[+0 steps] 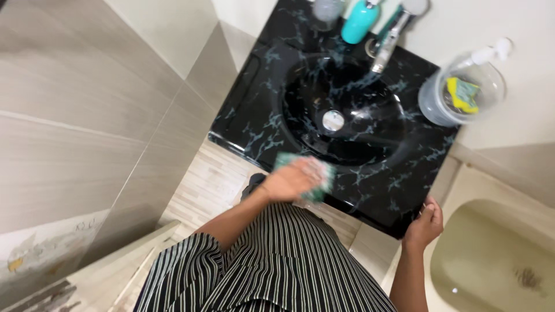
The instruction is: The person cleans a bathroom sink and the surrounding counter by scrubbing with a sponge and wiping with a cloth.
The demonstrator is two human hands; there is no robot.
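A black sink [399,196] with pale marble veins fills the middle of the view; a chrome drain [333,120] sits in its round bowl. My left hand [292,180] presses a green sponge [325,179] flat on the sink's front rim, blurred by motion. My right hand [425,222] curls its fingers over the sink's near right corner. My striped shirt [272,266] covers the bottom of the view.
A chrome tap [388,43], a teal bottle [358,22] and a clear cup [327,13] stand at the sink's back. A clear pump container [462,92] holding something yellow and green sits at the right. A beige toilet bowl [497,260] lies lower right. Grey tiled wall [87,127] on the left.
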